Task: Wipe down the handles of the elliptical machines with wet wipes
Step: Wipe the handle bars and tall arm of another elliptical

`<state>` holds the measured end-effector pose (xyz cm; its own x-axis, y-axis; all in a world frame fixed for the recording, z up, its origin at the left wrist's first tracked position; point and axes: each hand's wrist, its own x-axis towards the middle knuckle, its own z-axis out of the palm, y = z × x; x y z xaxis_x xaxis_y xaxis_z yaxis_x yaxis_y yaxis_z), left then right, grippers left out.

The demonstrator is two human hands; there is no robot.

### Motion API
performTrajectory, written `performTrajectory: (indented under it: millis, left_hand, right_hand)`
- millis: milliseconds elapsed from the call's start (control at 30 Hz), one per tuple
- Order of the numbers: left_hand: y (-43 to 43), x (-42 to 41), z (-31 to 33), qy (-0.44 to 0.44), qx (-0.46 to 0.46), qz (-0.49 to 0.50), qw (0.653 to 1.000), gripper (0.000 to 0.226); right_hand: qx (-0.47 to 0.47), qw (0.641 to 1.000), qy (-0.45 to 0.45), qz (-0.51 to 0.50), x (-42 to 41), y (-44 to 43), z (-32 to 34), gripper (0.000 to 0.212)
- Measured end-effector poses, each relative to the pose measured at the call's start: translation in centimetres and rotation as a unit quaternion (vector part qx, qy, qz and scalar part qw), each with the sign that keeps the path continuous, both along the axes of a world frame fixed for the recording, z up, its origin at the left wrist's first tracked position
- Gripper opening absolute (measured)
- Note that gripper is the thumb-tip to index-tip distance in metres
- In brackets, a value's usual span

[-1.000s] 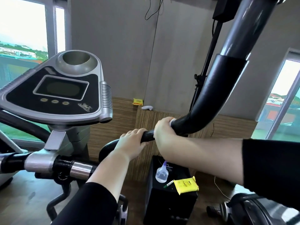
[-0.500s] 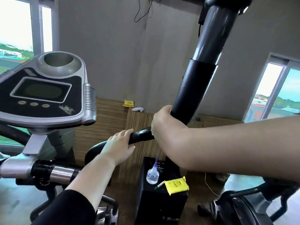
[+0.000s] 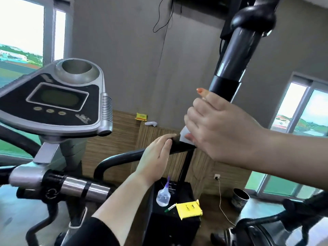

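Note:
A thick black handle [image 3: 230,55] of the elliptical machine rises at the upper right and bends into a lower black bar [image 3: 179,147]. My right hand [image 3: 220,126] is wrapped around the bend with a white wet wipe [image 3: 184,136] held against it; part of the wipe pokes out below my fingers. My left hand [image 3: 158,153] grips the lower bar just left of the wipe.
The machine's console [image 3: 58,102] with a cup holder stands at left. Below, a black box [image 3: 170,222] carries a spray bottle [image 3: 163,196], a marker and a yellow wipe pack [image 3: 189,209]. Another machine [image 3: 276,226] is at the lower right, a metal bin [image 3: 239,197] behind it.
My right hand has slid up the handle's bend with the wipe, which now shows below my fingers. My left hand stays on the lower bar. The view has tilted upward.

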<state>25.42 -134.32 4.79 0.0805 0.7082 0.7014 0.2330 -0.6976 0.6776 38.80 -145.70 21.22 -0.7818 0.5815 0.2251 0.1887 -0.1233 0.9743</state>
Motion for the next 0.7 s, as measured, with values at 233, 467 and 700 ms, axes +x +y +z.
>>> performTrajectory:
  millis: [233,467,700]
  left_hand:
    - [0.1,1.9,0.4,-0.12,-0.091,-0.039,0.988,0.038]
    - [0.1,2.0,1.2,-0.126,-0.129,-0.046,0.983,0.036]
    - [-1.7,1.9,5.2,-0.135,-0.24,-0.107,0.955,0.021]
  right_hand:
    - [-0.075,0.993,-0.081,0.049,2.4,0.8,-1.3,0.059]
    - [-0.07,0.972,0.031,0.221,2.1,0.3,6.8,0.034]
    - [-0.1,0.974,-0.091,0.181,2.4,1.4,3.0,0.039]
